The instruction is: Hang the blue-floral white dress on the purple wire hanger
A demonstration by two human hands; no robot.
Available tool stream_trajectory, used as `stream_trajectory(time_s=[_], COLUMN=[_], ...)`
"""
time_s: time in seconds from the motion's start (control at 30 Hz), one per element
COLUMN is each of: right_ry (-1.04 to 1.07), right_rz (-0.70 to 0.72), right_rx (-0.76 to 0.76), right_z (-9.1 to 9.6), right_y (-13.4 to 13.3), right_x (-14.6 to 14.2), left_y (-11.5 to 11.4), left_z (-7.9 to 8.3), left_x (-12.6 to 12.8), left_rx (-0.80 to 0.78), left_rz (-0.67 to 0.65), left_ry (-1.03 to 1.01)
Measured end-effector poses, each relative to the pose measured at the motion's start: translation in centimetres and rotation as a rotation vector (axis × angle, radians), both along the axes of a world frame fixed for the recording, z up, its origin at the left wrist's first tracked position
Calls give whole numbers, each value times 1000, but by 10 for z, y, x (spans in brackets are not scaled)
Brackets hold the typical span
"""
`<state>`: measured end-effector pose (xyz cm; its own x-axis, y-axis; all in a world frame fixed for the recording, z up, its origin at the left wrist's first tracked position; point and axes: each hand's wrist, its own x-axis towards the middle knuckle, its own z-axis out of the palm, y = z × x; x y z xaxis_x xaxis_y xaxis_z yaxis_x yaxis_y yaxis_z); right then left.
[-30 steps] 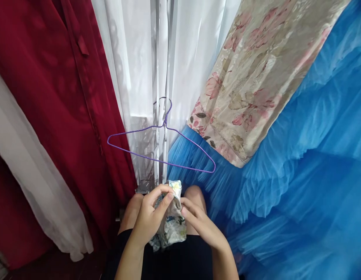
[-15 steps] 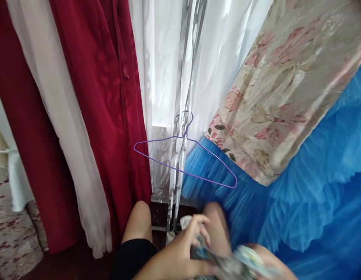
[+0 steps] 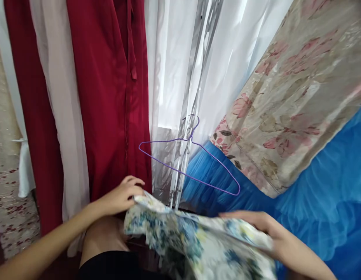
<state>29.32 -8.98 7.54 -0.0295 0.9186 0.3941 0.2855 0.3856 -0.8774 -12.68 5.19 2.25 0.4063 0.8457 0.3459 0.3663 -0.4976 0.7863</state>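
A white garment with a blue, green and yellow floral print [image 3: 203,241] stretches between my two hands above my lap, partly blurred. My left hand [image 3: 126,194] grips its upper left corner, fingers closed on the cloth. At the right end, my right hand [image 3: 258,229] is closed on the garment's edge, its fingertips partly behind the fabric. Just beyond the cloth, a purple wire hanger [image 3: 189,177] hangs bare by its hook from a white metal rack post [image 3: 194,74].
Dark red dresses [image 3: 110,97] and a pale pink one [image 3: 65,116] hang to the left. White curtains [image 3: 171,58] are behind the post. On the right hang a beige floral dress [image 3: 285,112] and a blue ruffled tulle skirt [image 3: 323,186].
My hands have moved apart, the left one going up and left, spreading the garment that was bunched low between them. The camera view has shifted slightly left.
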Motion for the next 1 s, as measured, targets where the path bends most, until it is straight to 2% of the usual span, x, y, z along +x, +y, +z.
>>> stream_trajectory(time_s=[0.1, 0.2, 0.3, 0.4, 0.47, 0.53, 0.63, 0.73, 0.83, 0.93, 1.0], right_ry=[-29, -111, -236, -304, -327, -330, -248, -81, 14, -159, -371], right_rz=[26, 74, 53, -44, -67, -55, 1, 25, -31, -178, -181], right_rx=[50, 76, 49, 70, 109, 137, 155, 138, 194, 247, 217], right_z=[18, 19, 6, -5, -7, -8, -9, -13, -11, 6, 23], right_y=[62, 109, 126, 127, 125, 122, 112, 94, 83, 93, 107], right_x=[-44, -67, -67, -60, -58, -57, -53, -37, -8, 23, 38], left_y=[37, 68, 90, 100, 98, 93, 85, 82, 81, 76, 73], left_z=[22, 50, 79, 99, 107, 112, 112, 108, 102, 100, 100], left_x=[-31, -41, -32, -7, 16, 40, 67, 73, 70, 69, 69], left_rx=[23, 87, 244, 477, 552, 568, 591, 572, 545, 538, 535], left_rz=[196, 347, 407, 352, 301, 280, 351, 438, 417, 385, 379], left_ry=[-58, -192, -191, 22, 126, 155, 105, 40, 69, 156, 250])
